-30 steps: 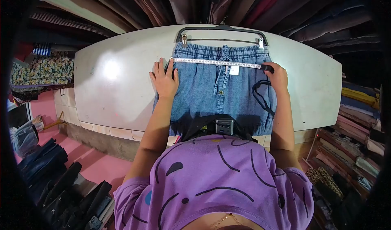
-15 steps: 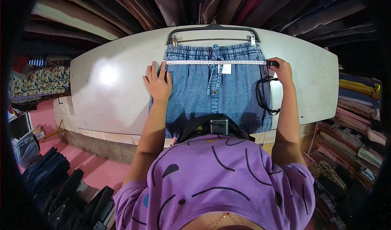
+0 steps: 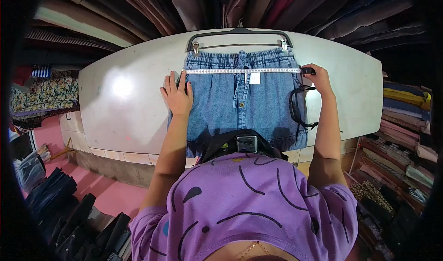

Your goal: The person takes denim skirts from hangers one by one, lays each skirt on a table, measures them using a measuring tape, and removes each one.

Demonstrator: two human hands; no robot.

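A blue denim garment [image 3: 214, 101], a skirt or shorts, lies flat with a gathered elastic waist, a hanging drawstring [image 3: 236, 94] and a white tag [image 3: 254, 78]. Its waist is clipped to a black hanger [image 3: 240, 31]. Across it, below the waistband, runs a stretched white measuring tape [image 3: 272, 70]. My left hand [image 3: 178, 97] rests with spread fingers at the garment's left edge, the index fingertip at the tape's end. At the right edge, my right hand [image 3: 320, 81] is closed on the black tape measure case [image 3: 308, 70]. A black strap [image 3: 294, 108] loops down beneath it.
The garment lies on a white table [image 3: 124, 118] with rounded sides. Rows of hanging clothes [image 3: 258, 7] line the far edge. Folded fabric stacks [image 3: 406, 122] stand at right, and floral cloth [image 3: 44, 92] and dark garments [image 3: 50, 191] at left. A small camera device [image 3: 247, 143] sits at my waist.
The view has shifted very slightly. Both hands and the tape hold the same places on the garment.
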